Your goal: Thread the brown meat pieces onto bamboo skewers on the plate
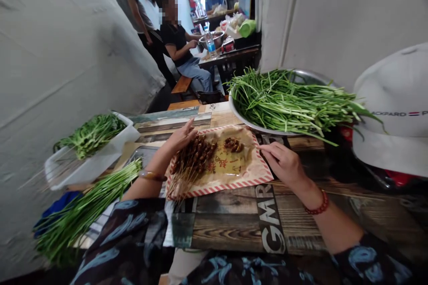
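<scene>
A sheet of greaseproof paper (245, 171) with a red-striped border lies on the table in front of me. On its left part is a bunch of skewers (197, 153) with dark, glossy brown pieces, their bare sticks pointing toward me. A small heap of brown pieces (233, 144) sits apart on the paper, near its right side. My left hand (182, 136) is open, its fingers stretched out at the upper left edge of the skewers. At the paper's right edge, my right hand (282, 158) is closed, thumb and fingers pinching the rim.
A metal basin (239, 116) heaped with green chives (294, 102) stands behind right, beside a white cap (391, 116). Leafy greens (93, 133) fill a white plastic tub (125, 140) at left, above more chives (96, 200). People (174, 35) are at tables farther back.
</scene>
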Tool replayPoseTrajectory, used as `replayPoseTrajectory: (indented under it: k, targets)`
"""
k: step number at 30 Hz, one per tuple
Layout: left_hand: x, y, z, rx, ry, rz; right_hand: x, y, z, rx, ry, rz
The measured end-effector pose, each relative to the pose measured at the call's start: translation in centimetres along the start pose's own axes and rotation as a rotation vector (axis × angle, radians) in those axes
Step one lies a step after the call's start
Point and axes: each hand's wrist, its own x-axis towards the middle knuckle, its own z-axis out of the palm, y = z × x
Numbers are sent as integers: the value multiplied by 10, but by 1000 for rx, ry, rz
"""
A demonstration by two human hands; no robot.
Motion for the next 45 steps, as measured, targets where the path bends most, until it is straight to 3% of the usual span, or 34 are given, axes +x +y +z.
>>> replayPoseTrajectory:
  k: [5, 10, 13, 18, 23, 26, 33, 40, 45]
  targets:
    - [-7, 15, -1, 140, 37, 60, 0, 2, 2, 1, 4, 5]
    - [-2, 54, 19, 298, 27, 275, 1, 4, 4, -1, 27, 8]
    - [-10, 66, 30, 329, -8, 367, 2, 5, 3, -15, 33, 7]
    - [-25, 65, 34, 376, -5, 313, 1, 5, 1, -19, 24, 4]
    - [-22, 62, 34, 369, 72, 177, 1, 4, -2, -16, 20, 16]
    - [-20, 68, 35, 297, 99, 174, 0, 5, -4, -15, 22, 23]
    - [-29, 113, 41, 96, 272, 264, -1, 6, -7, -50, 47, 60]
    - [-40, 164, 65, 154, 244, 307, 1, 4, -6, -37, 55, 50]
    - [-35, 178, 77, 279, 252, 288, 1, 2, -5, -26, 48, 34]
